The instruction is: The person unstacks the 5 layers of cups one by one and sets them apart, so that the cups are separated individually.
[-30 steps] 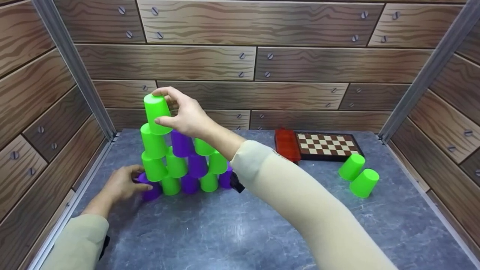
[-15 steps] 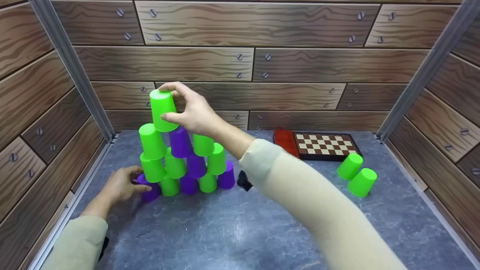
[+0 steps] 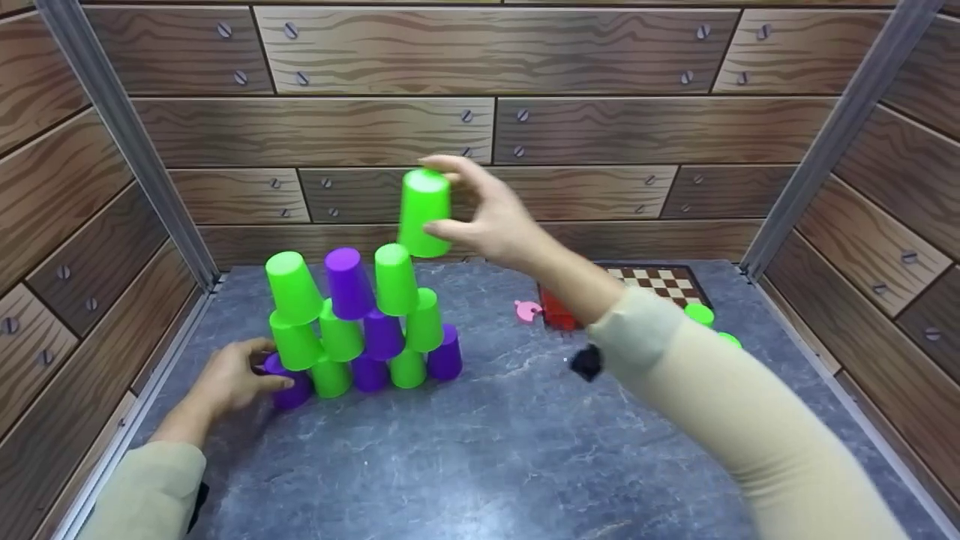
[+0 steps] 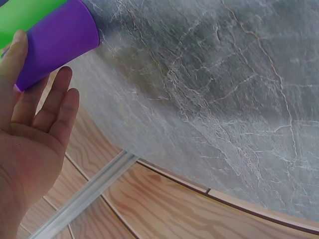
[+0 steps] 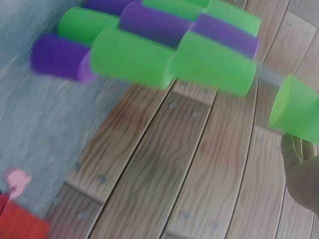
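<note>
**Held green cup (image 3: 421, 204) hangs clear of three-tier stack (image 3: 382, 334)**

Your right hand (image 3: 495, 225) pinches the held green cup, thumb against its wall and fingers at the closed end on top. The cup is in the air, mouth down, above and to the right of the top-row green cup (image 3: 396, 281); the right wrist view shows a gap between them. Lower down, your left hand (image 3: 229, 379) holds the purple base cup (image 3: 299, 390) at the stack's left corner between thumb and fingers, where it stands on the grey table (image 3: 465, 457).

By its look, the held green cup is thin plastic: light, fairly stiff, smooth enough to slip and unlikely to break if dropped. High on the wall, near the closed end, seems your best hold, with a gentle squeeze that leaves the rim free. The stacked cups look just as light, so a small knock could shift them. Your right sleeve (image 3: 720, 382) partly covers a chessboard (image 3: 664, 279) and two more green cups (image 3: 698, 313).
</note>
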Demonstrator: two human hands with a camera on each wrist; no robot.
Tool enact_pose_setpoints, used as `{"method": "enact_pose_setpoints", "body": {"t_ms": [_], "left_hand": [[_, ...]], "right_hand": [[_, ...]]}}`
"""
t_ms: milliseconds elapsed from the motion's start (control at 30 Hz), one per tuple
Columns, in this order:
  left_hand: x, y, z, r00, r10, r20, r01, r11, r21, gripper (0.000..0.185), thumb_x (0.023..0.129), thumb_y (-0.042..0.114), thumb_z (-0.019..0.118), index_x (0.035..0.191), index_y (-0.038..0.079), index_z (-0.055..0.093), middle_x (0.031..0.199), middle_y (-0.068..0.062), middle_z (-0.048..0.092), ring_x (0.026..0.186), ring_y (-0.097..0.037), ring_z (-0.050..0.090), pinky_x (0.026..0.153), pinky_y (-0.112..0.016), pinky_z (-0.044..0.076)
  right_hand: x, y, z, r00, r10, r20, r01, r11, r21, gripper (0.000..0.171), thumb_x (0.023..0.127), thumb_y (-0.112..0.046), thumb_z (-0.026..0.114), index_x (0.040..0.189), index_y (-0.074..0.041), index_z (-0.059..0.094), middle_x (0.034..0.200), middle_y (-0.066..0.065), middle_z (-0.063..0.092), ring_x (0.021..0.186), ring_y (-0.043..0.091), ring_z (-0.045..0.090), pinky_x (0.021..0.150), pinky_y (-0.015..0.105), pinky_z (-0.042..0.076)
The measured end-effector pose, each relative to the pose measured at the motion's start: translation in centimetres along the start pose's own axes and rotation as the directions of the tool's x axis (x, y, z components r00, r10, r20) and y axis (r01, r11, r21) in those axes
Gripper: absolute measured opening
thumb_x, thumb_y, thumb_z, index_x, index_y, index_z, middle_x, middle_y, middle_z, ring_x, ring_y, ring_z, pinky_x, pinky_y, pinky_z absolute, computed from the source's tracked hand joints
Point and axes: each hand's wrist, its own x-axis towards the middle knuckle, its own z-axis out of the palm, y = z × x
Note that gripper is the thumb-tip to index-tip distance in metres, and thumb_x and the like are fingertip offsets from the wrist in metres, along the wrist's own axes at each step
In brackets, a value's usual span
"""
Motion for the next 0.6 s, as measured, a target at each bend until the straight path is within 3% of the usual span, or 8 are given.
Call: {"method": "enact_pose_setpoints", "body": {"t_ms": [200, 600], "left_hand": [[-0.1, 0.0, 0.1, 1.0, 0.007, 0.004, -0.007, 1.0, 0.003, 0.062, 0.085, 0.022, 0.091, 0.132, -0.008, 0.063, 0.122, -0.031, 0.071, 0.114, -0.047, 0.068, 0.1, -0.062, 0.054], [0.0, -0.2, 0.0, 1.0, 0.007, 0.005, -0.007, 1.0, 0.012, 0.064, 0.085, 0.024, 0.091, 0.133, -0.008, 0.062, 0.121, -0.031, 0.071, 0.114, -0.048, 0.068, 0.099, -0.062, 0.055]], "right_hand": [[-4.0, 1.4, -4.9, 0.995, 0.074, -0.07, -0.08, 0.993, -0.091, 0.072, 0.086, 0.001, 0.082, 0.151, -0.011, 0.055, 0.128, 0.013, 0.07, 0.117, 0.028, 0.069, 0.099, 0.042, 0.059], [-12.6, 3.8, -13.2, 0.963, 0.206, -0.176, -0.226, 0.968, -0.108, 0.076, 0.087, 0.008, 0.081, 0.155, -0.012, 0.052, 0.134, 0.016, 0.066, 0.117, 0.025, 0.069, 0.092, 0.033, 0.062]]}}
